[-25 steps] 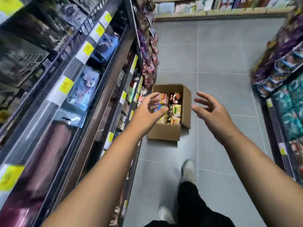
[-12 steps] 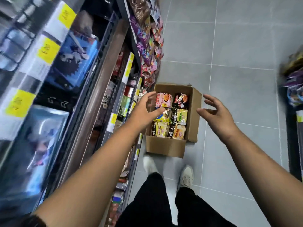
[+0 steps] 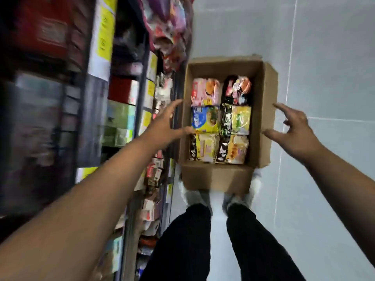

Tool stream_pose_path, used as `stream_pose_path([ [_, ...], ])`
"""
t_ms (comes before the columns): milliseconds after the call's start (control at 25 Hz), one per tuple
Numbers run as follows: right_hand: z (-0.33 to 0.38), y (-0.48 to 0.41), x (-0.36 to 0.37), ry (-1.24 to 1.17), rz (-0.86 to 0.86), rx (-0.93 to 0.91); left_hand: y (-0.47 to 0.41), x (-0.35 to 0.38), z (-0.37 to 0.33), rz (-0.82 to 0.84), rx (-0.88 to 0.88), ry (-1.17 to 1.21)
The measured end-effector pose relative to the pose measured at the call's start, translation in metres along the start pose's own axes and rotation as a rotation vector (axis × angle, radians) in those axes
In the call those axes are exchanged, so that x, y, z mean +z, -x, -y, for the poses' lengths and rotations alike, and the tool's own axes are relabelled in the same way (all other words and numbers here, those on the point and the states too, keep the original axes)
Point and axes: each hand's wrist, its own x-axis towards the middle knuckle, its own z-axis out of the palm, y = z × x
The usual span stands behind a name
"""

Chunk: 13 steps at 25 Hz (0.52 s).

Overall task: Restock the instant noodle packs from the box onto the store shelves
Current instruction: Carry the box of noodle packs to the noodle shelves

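Head view: left hand [image 3: 162, 126] and right hand [image 3: 294, 132], both spread and empty, flank the open brown cardboard box [image 3: 215, 177] holding colourful instant noodle packs [image 3: 235, 118] between them; a hasty grab could crush packs.

Open cardboard box [image 3: 219, 179] on grey tile floor [image 3: 324, 57], just beside the store shelves [image 3: 125, 110] on the left. Noodle packs [image 3: 220, 118] inside, two columns of three, lying flat. Left hand [image 3: 164, 126] spread over the box's left edge, thumb over a pack. Right hand [image 3: 294, 130] spread at the right edge, holding nothing. Black trousers [image 3: 219, 244] and light shoes [image 3: 241, 197] below, blurred.
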Motion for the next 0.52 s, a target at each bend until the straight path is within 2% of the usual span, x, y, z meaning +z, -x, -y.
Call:
stream_pose_path([
  [120, -0.054, -0.059, 0.035, 0.052, 0.03, 0.023, -0.066, 0.037, 0.054, -0.073, -0.007, 0.012],
  [360, -0.137, -0.155, 0.104, 0.106, 0.111, 0.085, -0.168, 0.099, 0.121, -0.084, -0.021, -0.098],
  [440, -0.154, -0.177, 0.116, 0.095, 0.11, 0.096, -0.192, 0.108, 0.135, -0.048, -0.076, -0.092],
  [520, -0.162, -0.188, 0.123, 0.121, 0.089, 0.057, -0.213, 0.111, 0.145, -0.003, -0.039, -0.124],
])
